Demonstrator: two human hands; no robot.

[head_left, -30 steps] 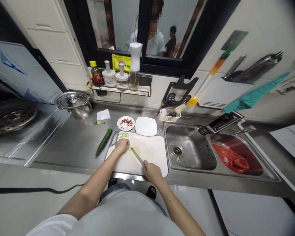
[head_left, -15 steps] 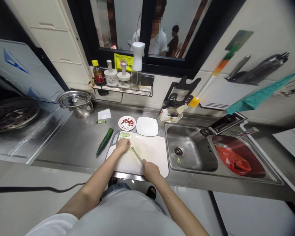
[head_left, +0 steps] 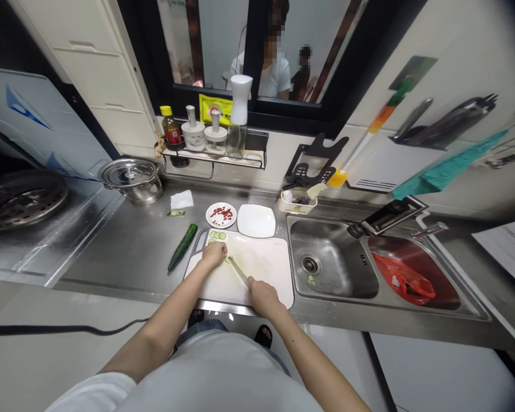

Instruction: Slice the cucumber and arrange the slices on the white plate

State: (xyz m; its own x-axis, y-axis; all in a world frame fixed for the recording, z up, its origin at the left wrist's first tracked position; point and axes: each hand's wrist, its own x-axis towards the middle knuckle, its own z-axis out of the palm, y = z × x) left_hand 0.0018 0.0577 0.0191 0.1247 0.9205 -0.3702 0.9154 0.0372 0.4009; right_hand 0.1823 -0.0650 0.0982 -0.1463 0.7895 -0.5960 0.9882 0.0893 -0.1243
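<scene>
My right hand [head_left: 262,296] is closed round the handle of a kitchen knife [head_left: 239,270], whose blade points up and left over the white cutting board [head_left: 261,257]. By the blade's tip my left hand [head_left: 215,253] is closed on a piece of cucumber [head_left: 227,259], mostly hidden under the fingers, with a pale green cut part showing. Several round cucumber slices [head_left: 217,235] lie at the board's upper left corner, just beyond my left hand. A whole dark green cucumber [head_left: 182,248] rests on the steel counter, left of the board.
Behind the board stand a plate of red chopped pieces [head_left: 221,215] and a white square plate [head_left: 256,221]. The sink [head_left: 335,257] is to the right, with a red bag [head_left: 405,279] in its second basin. A lidded pot [head_left: 133,180] stands at the left.
The view has shifted very slightly. Both hands, the knife and the cucumber pieces look almost unchanged in place.
</scene>
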